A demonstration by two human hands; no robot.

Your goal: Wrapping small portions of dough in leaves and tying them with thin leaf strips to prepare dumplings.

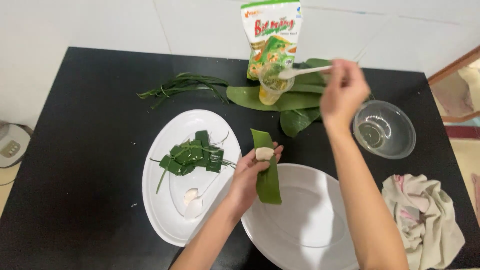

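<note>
Beside the white bowl (pixel 300 220), my left hand (pixel 250 177) cupped a leaf strip (pixel 267 172) to steady the dough lump (pixel 264 153); beyond it, my right hand (pixel 342 92) pinched a plastic spoon (pixel 300 72), perhaps for scooping from the cup (pixel 272 87).

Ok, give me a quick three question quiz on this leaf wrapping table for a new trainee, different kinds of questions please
1. True or false: the left hand holds a green leaf strip with a white lump of dough on it.
2. What does the right hand hold? A) a knife B) a white plastic spoon C) scissors
3. Fill in: the finished folded leaf parcels lie on the white ______ plate.

Key: 1 true. 2 B, with its bowl over the clear plastic cup. 3 oval.
</note>
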